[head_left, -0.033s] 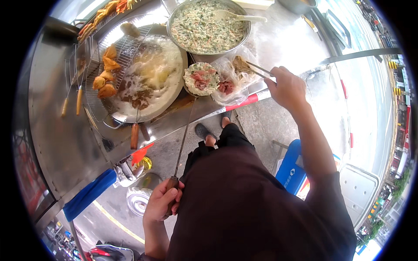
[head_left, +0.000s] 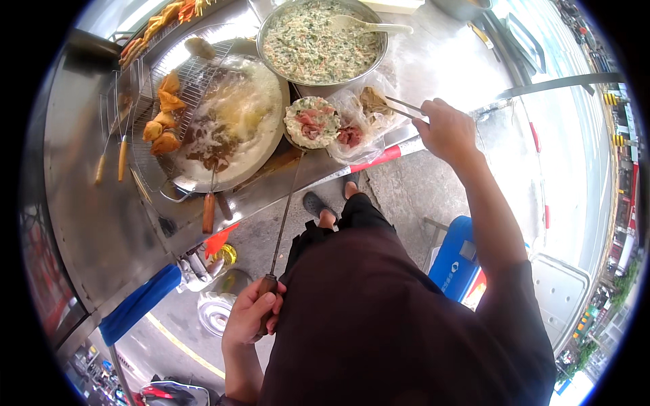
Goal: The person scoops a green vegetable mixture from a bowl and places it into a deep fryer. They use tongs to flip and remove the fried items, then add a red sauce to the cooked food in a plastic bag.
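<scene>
My left hand (head_left: 258,312) grips the wooden handle of a long metal rod (head_left: 288,203), whose round ladle holds pale vegetable batter topped with pink meat (head_left: 311,122). My right hand (head_left: 443,132) holds chopsticks (head_left: 401,107), their tips at something brownish (head_left: 372,99) in a clear plastic bag (head_left: 355,152), where pink meat (head_left: 349,135) also lies. A steel bowl (head_left: 323,42) of vegetable mixture with a white spoon (head_left: 386,29) sits behind. Left of the ladle, a wide pan of bubbling oil (head_left: 237,115) has a rack with golden fried pieces (head_left: 165,143) over its left side.
Wooden-handled tools (head_left: 208,213) lie across the pan and steel counter (head_left: 81,216). More fried items (head_left: 156,24) line the back. A blue cloth (head_left: 139,301) hangs at the left, above a metal pot (head_left: 215,311). A blue object (head_left: 450,257) stands low at my right, beside the paved ground (head_left: 399,189).
My right hand and the chopsticks have shifted very slightly; otherwise little visibly differs.
</scene>
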Tool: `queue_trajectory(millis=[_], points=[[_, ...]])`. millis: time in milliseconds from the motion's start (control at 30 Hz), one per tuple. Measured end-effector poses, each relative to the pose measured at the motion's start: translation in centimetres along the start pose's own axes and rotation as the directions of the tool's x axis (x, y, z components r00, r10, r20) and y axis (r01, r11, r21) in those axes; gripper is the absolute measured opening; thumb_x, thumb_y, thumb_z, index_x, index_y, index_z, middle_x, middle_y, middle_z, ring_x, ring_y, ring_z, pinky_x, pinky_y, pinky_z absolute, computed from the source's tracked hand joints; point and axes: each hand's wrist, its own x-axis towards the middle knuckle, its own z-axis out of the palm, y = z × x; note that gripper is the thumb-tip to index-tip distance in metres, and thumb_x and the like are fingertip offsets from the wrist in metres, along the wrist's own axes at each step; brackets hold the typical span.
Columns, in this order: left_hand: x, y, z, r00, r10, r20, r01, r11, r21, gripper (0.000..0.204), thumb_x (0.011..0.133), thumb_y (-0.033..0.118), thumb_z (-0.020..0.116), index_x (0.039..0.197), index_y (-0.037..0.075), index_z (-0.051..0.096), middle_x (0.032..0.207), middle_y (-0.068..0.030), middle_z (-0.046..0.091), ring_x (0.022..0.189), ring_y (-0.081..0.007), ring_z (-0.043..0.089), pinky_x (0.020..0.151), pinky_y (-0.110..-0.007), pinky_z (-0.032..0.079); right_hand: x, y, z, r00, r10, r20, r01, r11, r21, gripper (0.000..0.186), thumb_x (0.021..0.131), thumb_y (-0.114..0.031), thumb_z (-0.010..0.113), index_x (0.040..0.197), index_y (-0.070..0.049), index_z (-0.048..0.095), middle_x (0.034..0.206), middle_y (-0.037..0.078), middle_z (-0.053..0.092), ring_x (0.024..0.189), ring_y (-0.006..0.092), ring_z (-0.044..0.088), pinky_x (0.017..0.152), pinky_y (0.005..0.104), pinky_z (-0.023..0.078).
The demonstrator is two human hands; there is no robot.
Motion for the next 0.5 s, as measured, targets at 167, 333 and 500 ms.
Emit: queue_trajectory(millis=[167,333,500], points=[[0.5,0.9,1.3,1.000,-0.016,0.002,0.016,1.000,0.002,0.024,0.090,0.018,0.051,0.105,-0.001,0.048,0.069,-0.0038,0.050,0.042,-0.0084,0.043,0.038,-0.021,0.037,4.1,-0.7,1.8,0.971,-0.178,0.160,0.204,0.965,-0.163,0.020,0.083,-0.027,0.060,0.086,-0.007,0.063,0.088,0.005,0.061,0.080,0.0249,0.064,0.066,0.0373,0.050],[0.9,1.3,2.6,0.999,-0.033,-0.001,0.033,0.999,-0.017,0.024,0.090,0.017,0.051,0.105,-0.001,0.048,0.069,-0.0039,0.050,0.042,-0.0084,0.043,0.038,-0.021,0.038,3.6,0.1,2.8,0.981,-0.112,0.159,0.119,0.992,-0.034,0.018,0.084,-0.025,0.057,0.084,-0.008,0.062,0.087,0.005,0.060,0.081,0.0265,0.062,0.068,0.0390,0.049],[1.4,1.6,4.1,0.998,-0.043,-0.055,0.041,0.999,-0.027,0.023,0.090,0.016,0.051,0.105,-0.001,0.048,0.069,-0.0038,0.050,0.043,-0.0083,0.043,0.039,-0.021,0.038,3.1,1.6,1.8,0.994,-0.077,0.080,0.064,0.986,0.153,0.017,0.083,-0.025,0.057,0.083,-0.008,0.058,0.083,0.007,0.058,0.077,0.0290,0.060,0.064,0.0410,0.046]])
